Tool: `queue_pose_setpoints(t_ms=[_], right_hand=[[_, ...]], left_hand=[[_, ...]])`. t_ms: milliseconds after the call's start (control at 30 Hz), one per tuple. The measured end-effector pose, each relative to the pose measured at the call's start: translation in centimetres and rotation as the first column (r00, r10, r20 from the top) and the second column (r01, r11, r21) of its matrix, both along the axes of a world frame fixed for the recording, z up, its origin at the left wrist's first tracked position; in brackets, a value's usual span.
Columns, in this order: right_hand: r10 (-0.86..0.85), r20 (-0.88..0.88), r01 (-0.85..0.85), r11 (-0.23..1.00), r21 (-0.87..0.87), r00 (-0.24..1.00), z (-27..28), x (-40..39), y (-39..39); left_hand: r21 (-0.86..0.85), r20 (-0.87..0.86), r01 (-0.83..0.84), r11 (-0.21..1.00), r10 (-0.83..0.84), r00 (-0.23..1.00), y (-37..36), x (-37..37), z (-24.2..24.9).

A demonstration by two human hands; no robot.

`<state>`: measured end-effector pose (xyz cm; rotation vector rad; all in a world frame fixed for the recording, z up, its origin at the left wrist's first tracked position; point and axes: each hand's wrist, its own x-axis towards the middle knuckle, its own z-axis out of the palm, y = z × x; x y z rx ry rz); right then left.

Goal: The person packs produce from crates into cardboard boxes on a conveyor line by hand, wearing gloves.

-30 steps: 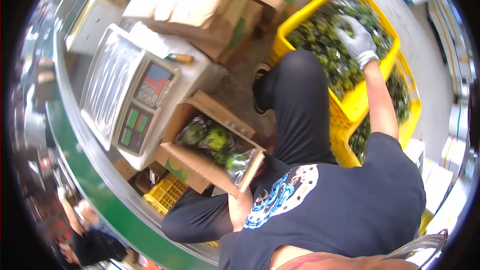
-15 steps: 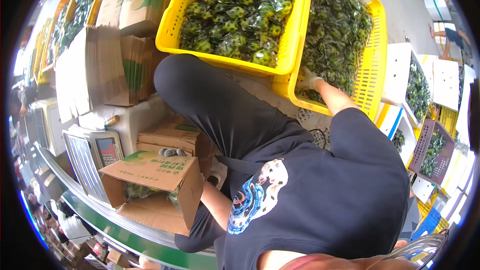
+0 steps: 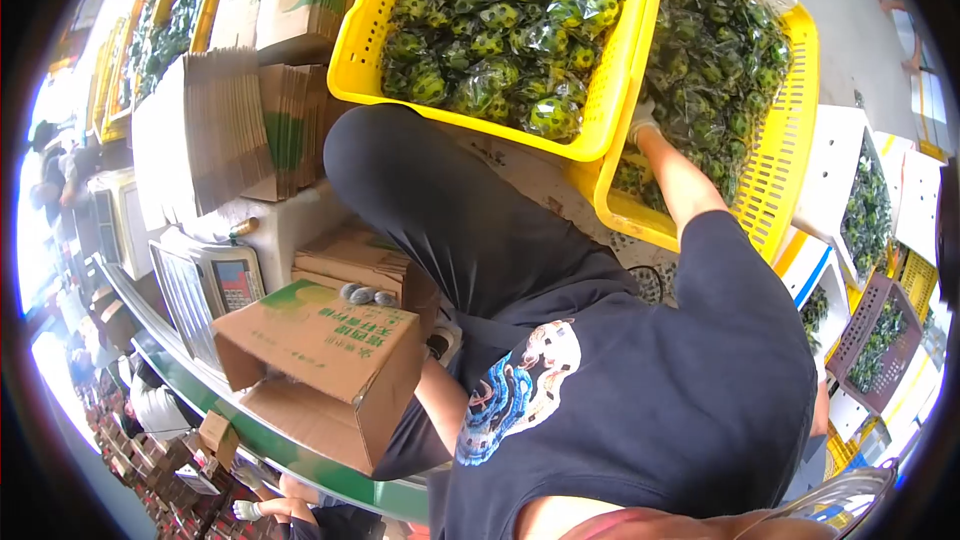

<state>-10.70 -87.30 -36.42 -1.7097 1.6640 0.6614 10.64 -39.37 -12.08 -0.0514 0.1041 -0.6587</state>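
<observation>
My left hand (image 3: 368, 295), in a grey glove, grips an open cardboard box (image 3: 315, 340) with green print. Its fingertips curl over the box's top panel; the rest of the hand is hidden behind the side. The box lies on its side with its mouth facing down-left. My right hand (image 3: 643, 120), in a pale glove, reaches into the right yellow crate (image 3: 795, 130), among small green fruits in clear plastic wrap (image 3: 700, 70). The crate's edge and the fruits hide its fingers. Beside it, another yellow crate (image 3: 460, 127) holds larger-looking wrapped green fruits (image 3: 500, 50).
Flattened cartons (image 3: 225, 130) stand stacked at the left. Near the box is a scale-like device (image 3: 235, 280). A green conveyor edge (image 3: 300, 440) runs below. A co-worker's gloved hand (image 3: 247, 510) shows at the bottom. White foam boxes (image 3: 835, 180) stand at the right.
The view has shifted slightly. My right hand has moved farther up into the right crate. The box in my left hand has tilted, and the wrapped things seen inside it are now hidden.
</observation>
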Motion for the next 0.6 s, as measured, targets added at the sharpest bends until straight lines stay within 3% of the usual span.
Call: queue_pose_setpoints(t_ms=[133,233,333,467,533,600], right_hand=[[0.118,-0.008,-0.118,0.993,-0.015,0.993,1.1,1.1,2.1],[0.164,0.012,-0.164,0.986,-0.018,0.986,0.6,1.3,2.3],[0.204,0.050,-0.203,0.979,-0.013,0.978,0.4,1.2,1.8],[0.234,0.196,-0.238,0.971,-0.002,0.952,2.2,-0.2,-0.6],[0.211,0.311,-0.111,0.944,-0.311,0.927,5.7,-0.6,-3.4],[0.329,0.344,0.039,0.671,-0.741,0.879,11.6,1.6,-5.5]], left_hand=[[-0.118,0.005,0.021,0.993,-0.020,1.000,-0.6,0.1,-1.3],[0.047,0.016,-0.058,0.997,0.057,0.998,-0.9,-0.1,-0.7],[0.024,0.046,0.033,0.999,-0.034,0.998,-1.1,0.8,-1.4],[0.066,0.007,-0.019,0.998,0.018,1.000,-1.2,0.2,-1.2],[0.005,-0.013,-0.032,0.999,0.032,0.999,-0.7,0.2,-2.3],[-0.064,-0.036,-0.015,0.998,0.013,0.999,-0.5,-0.1,-3.6]])
